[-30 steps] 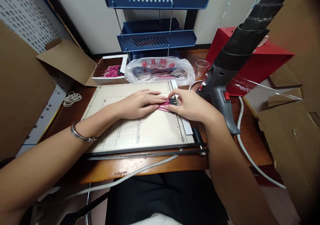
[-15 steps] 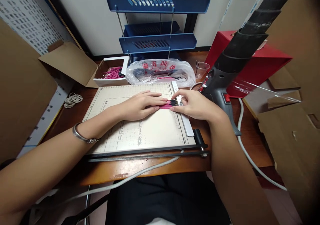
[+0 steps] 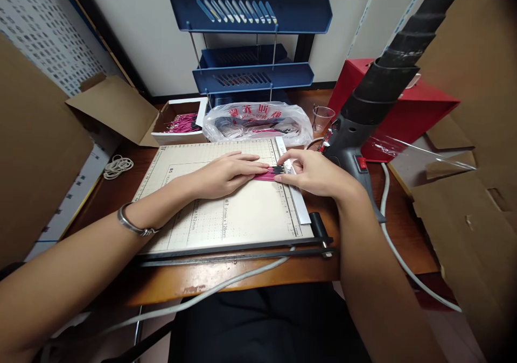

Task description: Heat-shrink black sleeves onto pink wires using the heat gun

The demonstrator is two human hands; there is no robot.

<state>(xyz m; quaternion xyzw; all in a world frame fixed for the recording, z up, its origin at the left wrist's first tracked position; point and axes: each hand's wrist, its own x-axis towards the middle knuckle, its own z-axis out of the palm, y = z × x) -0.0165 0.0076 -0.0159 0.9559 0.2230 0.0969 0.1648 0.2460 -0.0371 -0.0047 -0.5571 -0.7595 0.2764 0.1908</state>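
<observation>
Pink-and-black wires (image 3: 264, 176) are now lying closer together on the paper trimmer (image 3: 250, 217), forming a row; the right hand (image 3: 317, 174) is clamping their black ends, the open left hand (image 3: 222, 175) is resting flat, and others are lying jumbled in the box (image 3: 180, 138).

One head-worn view looks forward and down over both hands, close above the desk (image 3: 194, 283).

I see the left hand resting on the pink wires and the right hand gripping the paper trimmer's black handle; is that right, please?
Not quite: in the head view, the right hand is at the black ends of the pink wires, not on the black handle of the paper trimmer. The left hand does rest on the wires.
</observation>
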